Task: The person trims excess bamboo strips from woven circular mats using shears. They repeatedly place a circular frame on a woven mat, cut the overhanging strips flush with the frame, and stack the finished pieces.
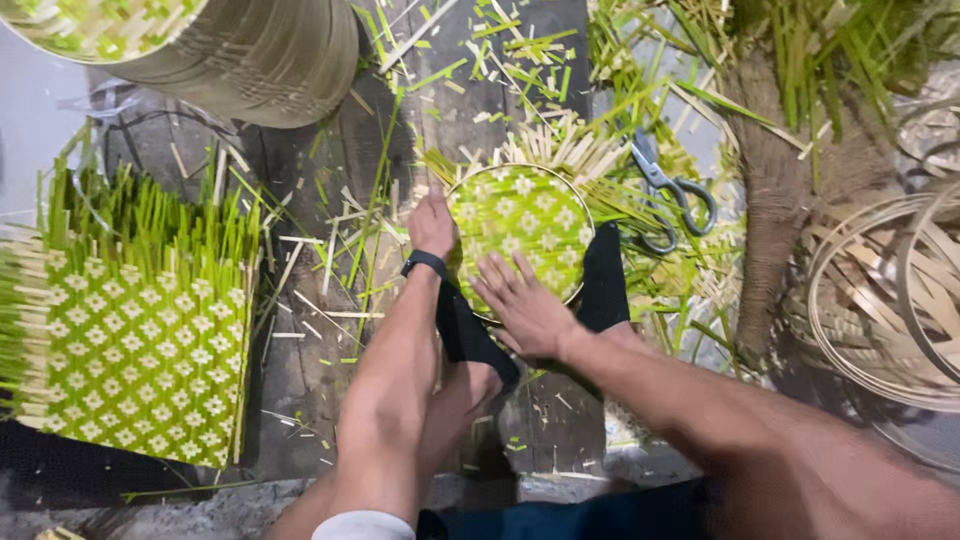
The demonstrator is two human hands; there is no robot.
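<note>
Left hand [432, 222] grips round woven mat [530, 215], right hand [522, 305] pressing flat

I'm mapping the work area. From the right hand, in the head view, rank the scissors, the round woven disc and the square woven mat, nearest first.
1. Round woven disc: under the right hand.
2. Scissors: up and right.
3. Square woven mat: far left.

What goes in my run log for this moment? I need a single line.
left hand: grips rim of round woven piece | right hand: flat on it | scissors: on floor beside | square woven mat: left
</note>
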